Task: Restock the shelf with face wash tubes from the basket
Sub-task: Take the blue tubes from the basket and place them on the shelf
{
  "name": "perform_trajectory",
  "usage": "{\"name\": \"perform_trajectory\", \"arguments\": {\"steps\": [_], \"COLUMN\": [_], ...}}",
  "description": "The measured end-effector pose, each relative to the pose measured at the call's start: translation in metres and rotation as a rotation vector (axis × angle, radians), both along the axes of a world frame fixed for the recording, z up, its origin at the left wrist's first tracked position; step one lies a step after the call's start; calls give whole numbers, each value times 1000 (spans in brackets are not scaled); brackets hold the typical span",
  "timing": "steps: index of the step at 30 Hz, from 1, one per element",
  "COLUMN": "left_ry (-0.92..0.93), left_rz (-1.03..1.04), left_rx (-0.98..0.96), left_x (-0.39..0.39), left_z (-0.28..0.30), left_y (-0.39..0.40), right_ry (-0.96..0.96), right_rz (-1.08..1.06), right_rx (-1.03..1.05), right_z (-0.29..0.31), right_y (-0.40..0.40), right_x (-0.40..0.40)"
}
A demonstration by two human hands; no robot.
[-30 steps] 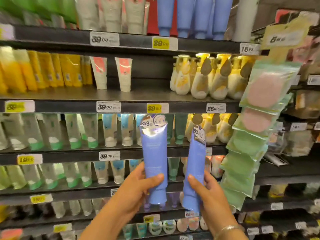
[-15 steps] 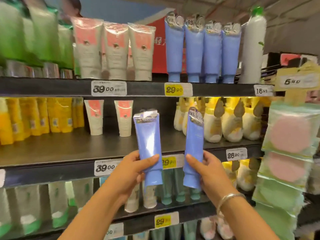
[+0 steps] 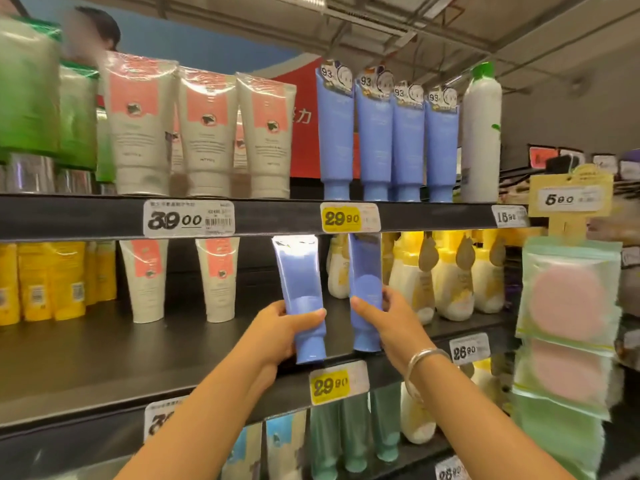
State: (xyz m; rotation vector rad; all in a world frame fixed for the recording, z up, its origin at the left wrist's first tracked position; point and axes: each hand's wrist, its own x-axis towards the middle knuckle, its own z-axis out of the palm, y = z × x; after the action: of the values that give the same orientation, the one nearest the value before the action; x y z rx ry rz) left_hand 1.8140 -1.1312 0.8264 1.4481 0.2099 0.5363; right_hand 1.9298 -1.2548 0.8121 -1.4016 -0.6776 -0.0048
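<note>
I hold two blue face wash tubes upright, caps down, in front of the second shelf (image 3: pixel 104 368). My left hand (image 3: pixel 277 330) grips the left tube (image 3: pixel 301 292) near its cap. My right hand (image 3: pixel 388 323) grips the right tube (image 3: pixel 365 289), whose top reaches the underside of the top shelf (image 3: pixel 277 216). Several matching blue tubes (image 3: pixel 388 140) stand in a row on the top shelf above a yellow 29.90 tag (image 3: pixel 341 218). The basket is not in view.
White-and-pink tubes (image 3: pixel 201 133) stand left of the blue row, a white bottle (image 3: pixel 481 133) to its right. Yellow pump bottles (image 3: pixel 450 275) fill the second shelf's right side, two white tubes (image 3: pixel 180 278) its left. Hanging pouches (image 3: pixel 568 306) jut out at right. A person (image 3: pixel 93 32) shows beyond the shelf top.
Both hands have risen with the tubes from the lower shelves to the second shelf level, and my view has tilted up so the top shelf and ceiling show.
</note>
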Motion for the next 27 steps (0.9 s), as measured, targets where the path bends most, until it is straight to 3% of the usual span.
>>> {"name": "perform_trajectory", "arguments": {"steps": [6, 15, 27], "left_ry": [-27, -79, -18], "left_rz": [64, 100, 125], "left_rx": [42, 183, 222], "left_x": [31, 59, 62], "left_z": [-1, -12, -14], "left_y": [-1, -7, -5], "right_ry": [-73, -109, -158], "right_rz": [-126, -106, -174], "right_rx": [-53, -42, -78], "right_z": [-4, -3, -3], "right_y": [2, 7, -5], "right_x": [19, 26, 31]}}
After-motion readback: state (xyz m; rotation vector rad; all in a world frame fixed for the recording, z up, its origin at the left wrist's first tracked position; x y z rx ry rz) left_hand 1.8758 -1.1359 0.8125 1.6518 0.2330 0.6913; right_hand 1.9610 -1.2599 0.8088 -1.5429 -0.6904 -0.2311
